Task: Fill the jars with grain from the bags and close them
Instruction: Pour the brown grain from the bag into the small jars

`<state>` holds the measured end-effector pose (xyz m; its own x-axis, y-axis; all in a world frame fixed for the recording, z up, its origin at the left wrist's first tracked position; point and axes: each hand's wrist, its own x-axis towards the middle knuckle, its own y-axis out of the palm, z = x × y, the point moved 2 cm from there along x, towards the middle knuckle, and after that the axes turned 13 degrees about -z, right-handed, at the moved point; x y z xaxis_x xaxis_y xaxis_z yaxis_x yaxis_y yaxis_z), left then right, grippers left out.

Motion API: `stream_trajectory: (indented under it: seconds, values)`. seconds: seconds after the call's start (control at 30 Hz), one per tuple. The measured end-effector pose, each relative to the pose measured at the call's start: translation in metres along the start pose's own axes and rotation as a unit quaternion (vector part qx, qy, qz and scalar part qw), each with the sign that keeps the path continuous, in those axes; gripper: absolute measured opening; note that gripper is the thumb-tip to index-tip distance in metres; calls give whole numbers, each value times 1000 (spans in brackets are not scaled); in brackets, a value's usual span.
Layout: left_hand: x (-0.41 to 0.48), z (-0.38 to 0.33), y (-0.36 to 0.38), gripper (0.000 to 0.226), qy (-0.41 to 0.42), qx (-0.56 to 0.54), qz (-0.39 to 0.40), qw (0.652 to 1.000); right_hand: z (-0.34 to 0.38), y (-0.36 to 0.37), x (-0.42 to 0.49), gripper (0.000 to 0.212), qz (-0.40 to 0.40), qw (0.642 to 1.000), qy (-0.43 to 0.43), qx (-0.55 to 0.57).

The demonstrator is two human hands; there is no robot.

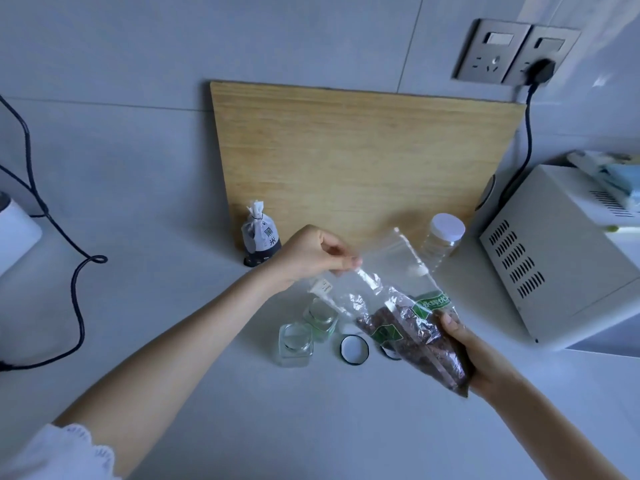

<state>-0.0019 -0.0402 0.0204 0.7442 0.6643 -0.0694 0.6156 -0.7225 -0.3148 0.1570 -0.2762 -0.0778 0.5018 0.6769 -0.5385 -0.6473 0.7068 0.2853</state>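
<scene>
Zip bag (408, 317) of reddish-brown grain held tilted above two open glass jars (295, 344).

The left hand (308, 258) pinches the bag's clear top edge between its fingers (349, 261), probably to pull the mouth open. The right hand (474, 351) grasps the grain-filled lower end from beneath, carrying the weight and steering the pour. The bag hangs right of centre over the tabletop (207, 393), mouth toward the lidless jars below it. Their lids (354, 349) lie beside them, ready for closing. A small black-rice bag (259, 240) stands against the cutting board (363, 150), and a white-capped jar (443, 237) waits further right.
</scene>
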Motion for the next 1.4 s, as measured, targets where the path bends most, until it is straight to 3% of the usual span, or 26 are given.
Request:
stream_trajectory:
  seconds: [0.07, 0.1, 0.2, 0.23, 0.37, 0.47, 0.63, 0.87, 0.97, 1.03, 1.1, 1.17, 1.23, 1.3, 1.4]
  values:
    - [3, -19, -2, 21, 0, -14, 20, 1000, 1, 8, -3, 43, 26, 998, 10, 52]
    - [5, -25, -5, 26, -6, -10, 19, 1000, 3, 10, -2, 43, 27, 997, 10, 68]
    - [8, -25, -18, 37, -64, 3, -22, 998, 8, 13, 5, 81, 17, 998, 0, 59]
    - [8, -23, -20, 36, -95, -9, -31, 995, 12, 13, 6, 84, 11, 998, -4, 58]
    - [8, -22, -25, 41, -133, -18, -28, 991, 20, 14, 9, 72, 6, 999, -6, 54]
    - [6, -31, -28, 25, -139, -4, 3, 990, 21, 15, 11, 87, 19, 998, -11, 53]
    - [5, -31, -22, 16, -265, 27, 33, 963, 18, 13, 13, 89, 32, 999, 3, 37]
    - [9, -35, -29, 20, -260, 10, 53, 964, 17, 7, 17, 96, 19, 999, 6, 30]
    - [7, -37, -37, 11, -217, -2, 73, 973, 18, 6, 18, 95, 17, 999, 7, 27]
    - [8, -40, -43, 8, -145, 48, 57, 987, 18, 3, 19, 95, 11, 999, 5, 30]
    - [10, -45, -45, 31, -38, 137, 32, 989, 20, 1, 19, 97, 6, 1000, -2, 29]
    - [5, -52, -33, 73, 46, 196, 51, 978, 21, 1, 18, 96, 6, 1000, -6, 27]
    - [2, -53, -13, 96, 99, 260, 76, 957, 21, 2, 18, 92, 0, 1000, -8, 19]
    - [5, -47, 0, 82, 148, 306, 21, 940, 21, 1, 17, 90, -19, 1000, -18, 3]
    - [10, -37, 1, 22, 164, 294, -55, 940, 22, -2, 15, 87, -66, 997, -31, -24]
